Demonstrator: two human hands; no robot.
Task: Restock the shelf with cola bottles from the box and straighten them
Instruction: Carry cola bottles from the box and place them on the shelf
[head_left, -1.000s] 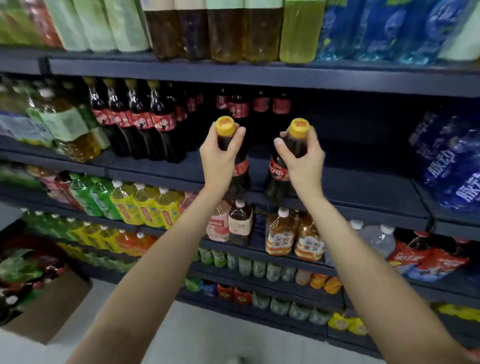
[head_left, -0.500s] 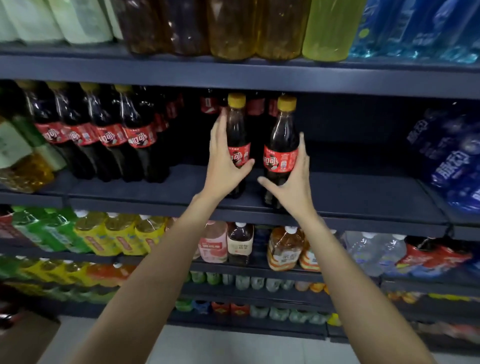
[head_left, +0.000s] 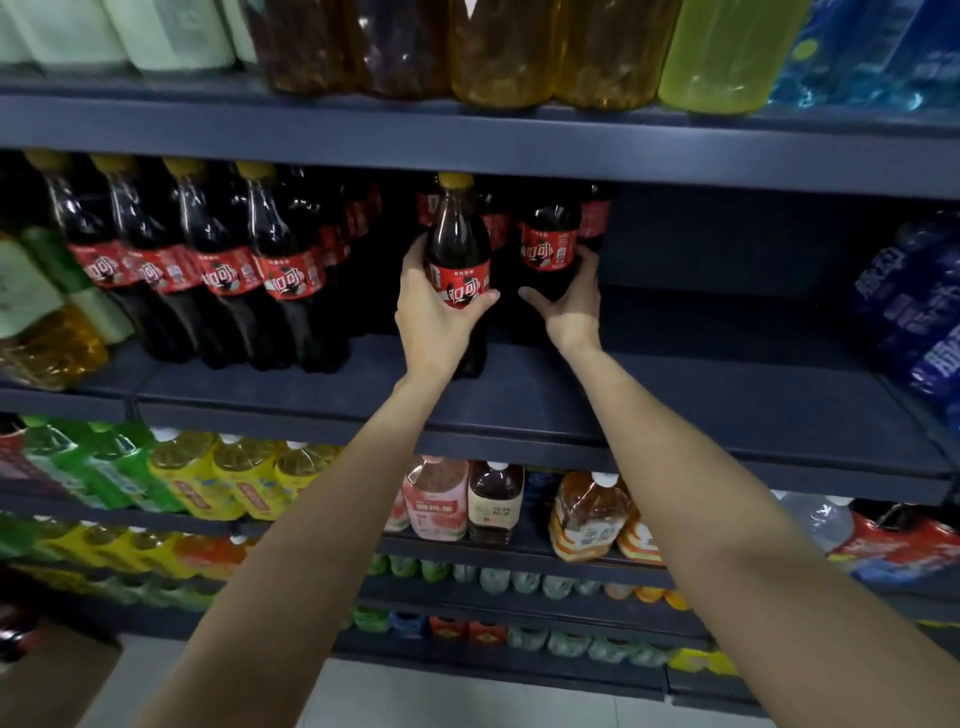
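On the left, 4 cola bottles (head_left: 208, 260) stand in a row on the dark shelf (head_left: 701, 395). The left hand (head_left: 434, 317) wraps its fingers around a cola bottle (head_left: 458, 244) standing upright there. Just beside it, the right hand (head_left: 571, 301) curls around a second cola bottle (head_left: 549, 244), farther back.

On the shelf (head_left: 701, 384), one held bottle (head_left: 460, 249) stands at nine o'clock of the other (head_left: 549, 244), more bottles (head_left: 595, 218) behind.
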